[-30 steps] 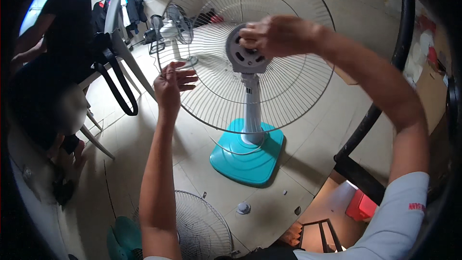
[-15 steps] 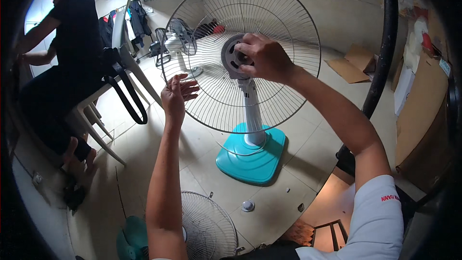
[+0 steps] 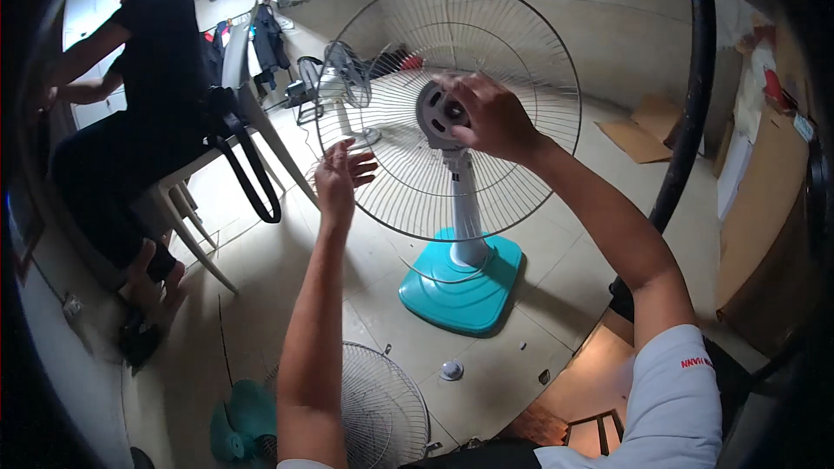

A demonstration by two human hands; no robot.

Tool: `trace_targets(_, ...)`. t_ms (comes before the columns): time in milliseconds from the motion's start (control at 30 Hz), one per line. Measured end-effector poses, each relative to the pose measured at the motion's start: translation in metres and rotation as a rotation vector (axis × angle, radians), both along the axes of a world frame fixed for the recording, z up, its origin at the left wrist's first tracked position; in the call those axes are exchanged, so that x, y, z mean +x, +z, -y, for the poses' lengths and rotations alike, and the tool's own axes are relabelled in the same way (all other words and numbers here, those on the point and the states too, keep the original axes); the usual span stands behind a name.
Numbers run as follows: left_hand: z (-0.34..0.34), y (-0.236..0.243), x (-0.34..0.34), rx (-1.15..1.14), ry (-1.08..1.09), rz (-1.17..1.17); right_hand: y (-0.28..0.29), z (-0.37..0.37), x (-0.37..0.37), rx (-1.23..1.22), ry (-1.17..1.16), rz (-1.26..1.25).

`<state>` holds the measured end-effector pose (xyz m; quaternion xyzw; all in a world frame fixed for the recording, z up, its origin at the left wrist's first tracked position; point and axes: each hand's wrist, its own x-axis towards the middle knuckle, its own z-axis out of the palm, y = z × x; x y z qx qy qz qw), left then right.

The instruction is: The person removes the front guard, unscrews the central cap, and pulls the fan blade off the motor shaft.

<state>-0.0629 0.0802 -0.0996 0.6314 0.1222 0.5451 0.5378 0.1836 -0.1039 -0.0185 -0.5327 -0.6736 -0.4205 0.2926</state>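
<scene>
A pedestal fan stands before me, its wire rear grille (image 3: 391,208) upright with no blades on it. At the centre is a grey slotted hub (image 3: 430,126). My right hand (image 3: 497,119) is curled over the hub's right side, with thumb and fingertips on it; the contact is partly hidden by the hand. My left hand (image 3: 339,175) is at the grille's lower left rim, fingers apart and holding nothing. Below, a white post (image 3: 466,208) rises from a turquoise base (image 3: 460,295).
A turquoise fan blade (image 3: 243,421) and another wire grille (image 3: 382,399) lie on the floor by my left arm. A small round cap (image 3: 451,370) is nearby. Left, a person (image 3: 161,52) sits on a chair (image 3: 230,165). A black pole (image 3: 692,87) and cardboard (image 3: 764,217) stand right.
The whole view has shifted, so the fan appears slightly to the right and lower. My right fingers have shifted slightly around the hub. My left hand stays open by the rim.
</scene>
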Motion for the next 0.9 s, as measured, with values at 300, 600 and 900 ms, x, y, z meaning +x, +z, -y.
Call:
trace_targets(300,0.062,-0.066,0.013,-0.279,-0.025,0.114,-0.002,0.009,-0.014,-0.112,0.091,-0.178)
trace_targets(600,0.136,-0.099,0.017,-0.408,-0.048,0.041,-0.008,0.009,-0.03,-0.021,-0.068,-0.101)
trace_targets(900,0.141,-0.107,0.019,-0.389,-0.062,0.06,0.009,0.008,-0.035,-0.077,-0.055,0.092)
